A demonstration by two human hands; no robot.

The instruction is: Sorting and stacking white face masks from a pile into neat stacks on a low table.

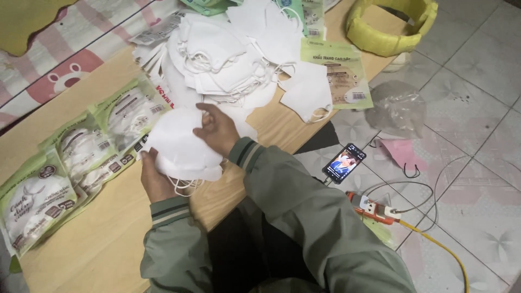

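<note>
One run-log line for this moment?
left hand: holds white face masks | right hand: on top of stack | loose mask pile behind | wooden table

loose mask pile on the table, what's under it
The mask pile lies on the wooden table and overlaps green packets at its far and right edges. Whatever sits beneath its middle is covered.
</note>
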